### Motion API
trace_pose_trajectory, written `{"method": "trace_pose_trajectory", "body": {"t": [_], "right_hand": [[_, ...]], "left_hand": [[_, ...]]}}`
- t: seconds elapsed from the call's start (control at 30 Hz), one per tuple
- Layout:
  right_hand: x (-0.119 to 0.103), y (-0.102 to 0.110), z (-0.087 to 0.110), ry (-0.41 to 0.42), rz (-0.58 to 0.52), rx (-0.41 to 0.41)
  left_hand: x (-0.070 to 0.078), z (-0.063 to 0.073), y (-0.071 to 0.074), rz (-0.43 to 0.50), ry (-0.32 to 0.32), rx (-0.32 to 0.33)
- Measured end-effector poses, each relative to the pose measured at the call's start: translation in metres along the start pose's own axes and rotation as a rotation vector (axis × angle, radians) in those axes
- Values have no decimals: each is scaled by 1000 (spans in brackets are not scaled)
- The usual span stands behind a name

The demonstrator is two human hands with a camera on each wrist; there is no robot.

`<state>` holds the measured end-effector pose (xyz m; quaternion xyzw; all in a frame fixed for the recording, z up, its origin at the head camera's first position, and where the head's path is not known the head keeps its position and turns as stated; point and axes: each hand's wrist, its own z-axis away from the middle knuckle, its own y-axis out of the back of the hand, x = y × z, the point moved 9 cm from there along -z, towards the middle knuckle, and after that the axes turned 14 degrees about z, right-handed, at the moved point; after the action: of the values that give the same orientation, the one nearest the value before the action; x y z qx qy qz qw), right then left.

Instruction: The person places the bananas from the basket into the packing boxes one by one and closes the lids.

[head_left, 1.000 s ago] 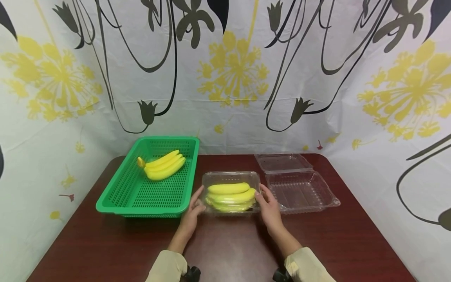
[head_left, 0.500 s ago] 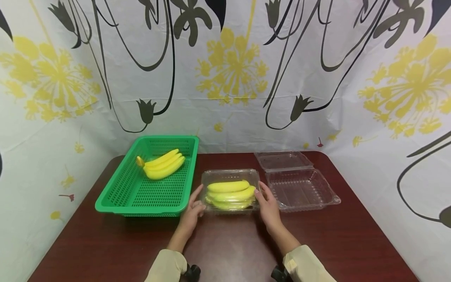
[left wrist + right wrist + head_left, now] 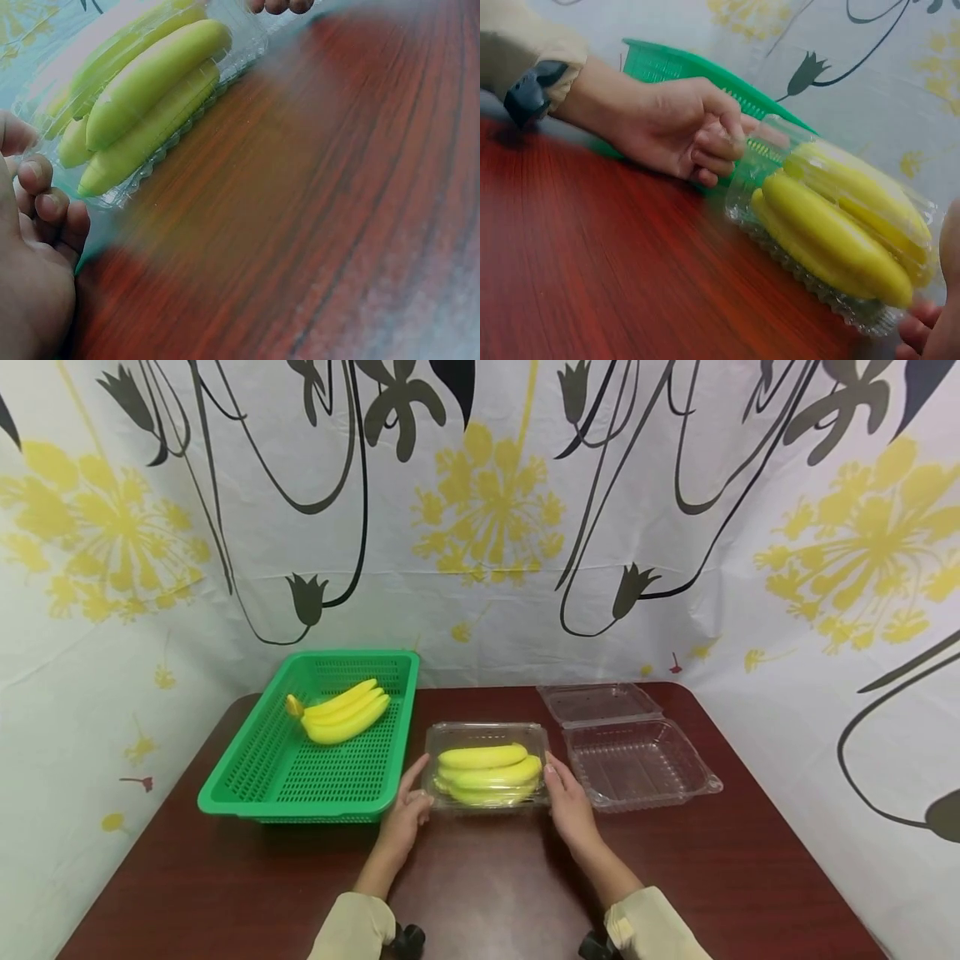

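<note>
A clear plastic clamshell box (image 3: 487, 735) with several yellow bananas (image 3: 489, 772) inside sits in the middle of the dark red table, its lid down. My left hand (image 3: 401, 818) holds the box's left end, index finger stretched along the side and the other fingers curled, as the right wrist view shows at that hand (image 3: 679, 127). On the opposite end, my right hand (image 3: 573, 810) grips the side with its thumb along the edge. Only a few right fingertips (image 3: 277, 6) show in the left wrist view, at the box's far end.
Left of the box stands a green perforated basket (image 3: 300, 802) with a bunch of bananas (image 3: 341, 714) in it. A second clear clamshell box (image 3: 637, 764) lies at the right with its lid folded back. A patterned cloth (image 3: 480, 635) hangs behind the table (image 3: 487, 885).
My right thumb has slid off the lid's top edge toward the side of the box. The box and my left hand stay almost in place; the head view has shifted slightly.
</note>
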<state>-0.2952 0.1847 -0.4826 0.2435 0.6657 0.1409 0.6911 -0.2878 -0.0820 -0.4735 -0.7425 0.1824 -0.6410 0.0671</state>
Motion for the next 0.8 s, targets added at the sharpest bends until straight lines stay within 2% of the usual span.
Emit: {"method": "trace_pose_trajectory", "body": {"t": [0.17, 0.23, 0.37, 0.63, 0.8], "right_hand": [[8, -5, 4, -55, -199, -79], [8, -6, 6, -59, -239, -93], [2, -4, 6, 10, -167, -64], [-7, 1, 4, 125, 6, 61], [-9, 4, 2, 152, 71, 122]], "left_hand": [[2, 1, 1, -4, -16, -6], [3, 2, 1, -6, -17, -5], [4, 2, 1, -4, -21, -5], [5, 2, 2, -15, -33, -10], [3, 3, 2, -16, -1, -8]]}}
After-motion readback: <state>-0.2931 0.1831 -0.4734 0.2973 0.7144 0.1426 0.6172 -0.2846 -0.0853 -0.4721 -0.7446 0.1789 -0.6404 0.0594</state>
